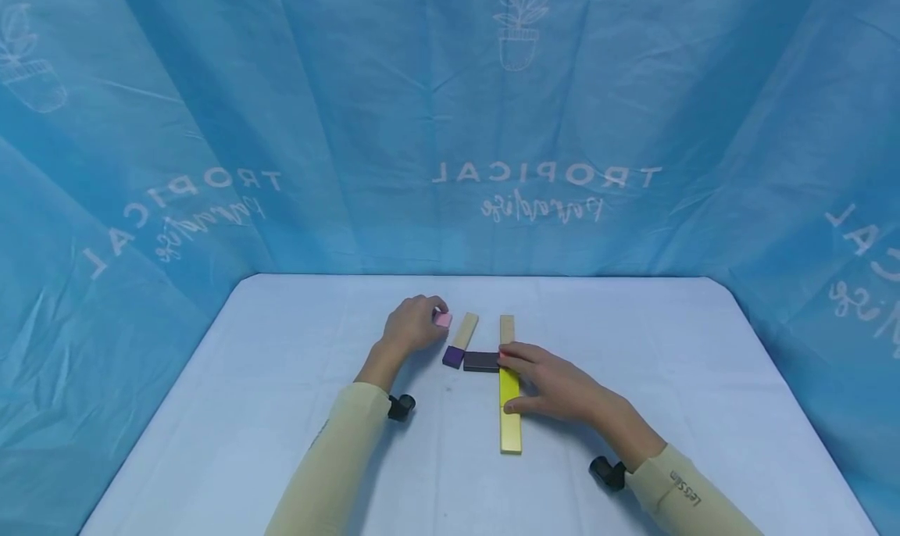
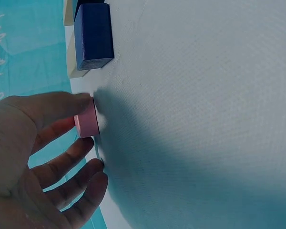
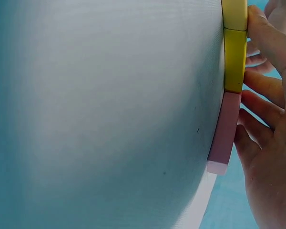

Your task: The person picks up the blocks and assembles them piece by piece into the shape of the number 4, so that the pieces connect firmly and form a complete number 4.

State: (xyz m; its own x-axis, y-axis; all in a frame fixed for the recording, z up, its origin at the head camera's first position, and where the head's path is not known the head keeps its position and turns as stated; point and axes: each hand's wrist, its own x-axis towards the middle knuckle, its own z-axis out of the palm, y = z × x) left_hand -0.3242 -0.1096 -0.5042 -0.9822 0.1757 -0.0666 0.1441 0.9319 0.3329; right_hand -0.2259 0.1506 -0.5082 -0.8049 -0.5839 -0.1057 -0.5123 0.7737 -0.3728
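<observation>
My left hand [image 1: 415, 323] pinches a small pink block [image 1: 442, 319] between thumb and finger, low over the white cloth; in the left wrist view the other fingers spread loosely beside this block [image 2: 87, 121]. My right hand [image 1: 555, 380] lies over a straight row of blocks, its relaxed fingers touching them. In that row are a gold block [image 1: 511, 433], a bright yellow block [image 1: 509, 390] and a tan block [image 1: 507, 329] at the far end. The right wrist view shows a pink block [image 3: 225, 131] after the yellow one. A black block [image 1: 481, 362] abuts the row's left side.
A dark purple block [image 1: 453, 356] lies at the black block's left end. From it a second tan block [image 1: 465, 330] slants away to the back. White cloth [image 1: 281, 442] covers the table, and a blue printed curtain [image 1: 366, 114] hangs behind and at the sides.
</observation>
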